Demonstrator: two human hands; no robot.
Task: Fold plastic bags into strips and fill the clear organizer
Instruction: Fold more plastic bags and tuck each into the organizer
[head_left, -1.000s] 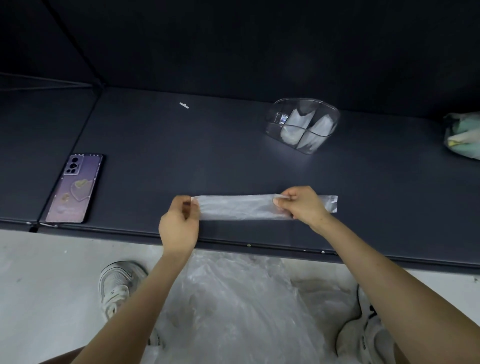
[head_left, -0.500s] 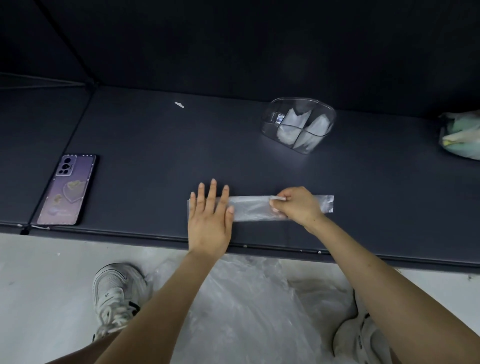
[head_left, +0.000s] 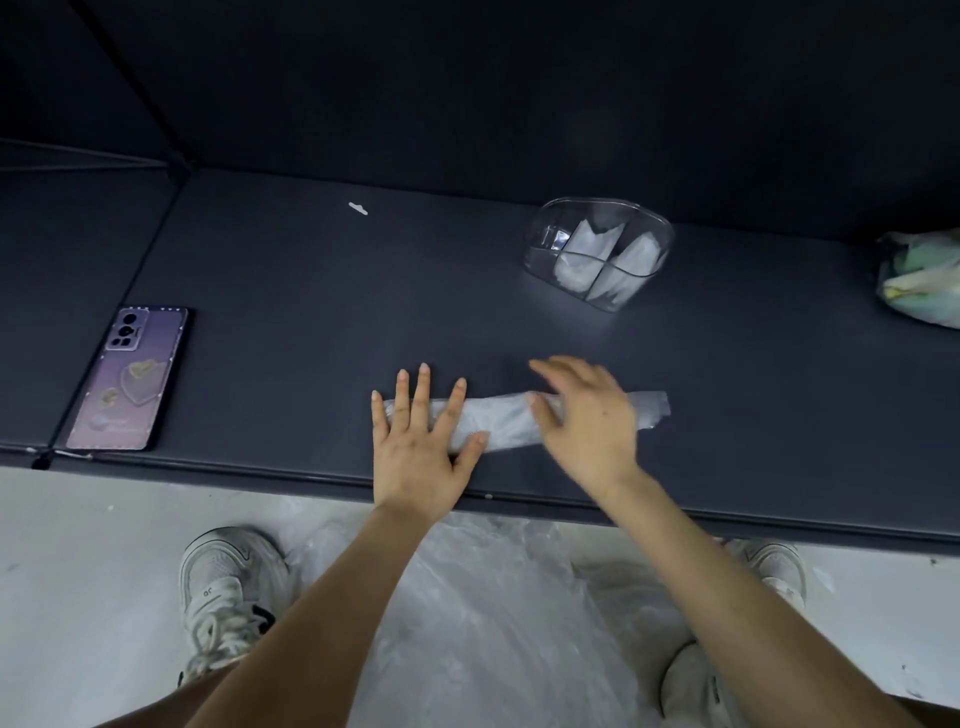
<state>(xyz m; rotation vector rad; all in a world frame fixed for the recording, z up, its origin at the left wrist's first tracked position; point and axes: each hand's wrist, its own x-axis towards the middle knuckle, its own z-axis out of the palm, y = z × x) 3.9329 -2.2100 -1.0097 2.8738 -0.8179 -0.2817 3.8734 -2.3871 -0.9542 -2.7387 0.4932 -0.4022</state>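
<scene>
The folded translucent plastic bag strip (head_left: 506, 423) lies flat near the front edge of the dark bench (head_left: 311, 322). It looks featherlight, limp and slick, so it is probably best pinched at one end. The left hand (head_left: 421, 447) presses its left end with straight, spread fingers. The right hand (head_left: 587, 421) is blurred and spreads over its right part, gripping nothing.

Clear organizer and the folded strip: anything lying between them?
Nothing: the head view shows bare dark tabletop between the clear organizer and the folded strip. The right hand, blurred, is over the strip itself.
</scene>
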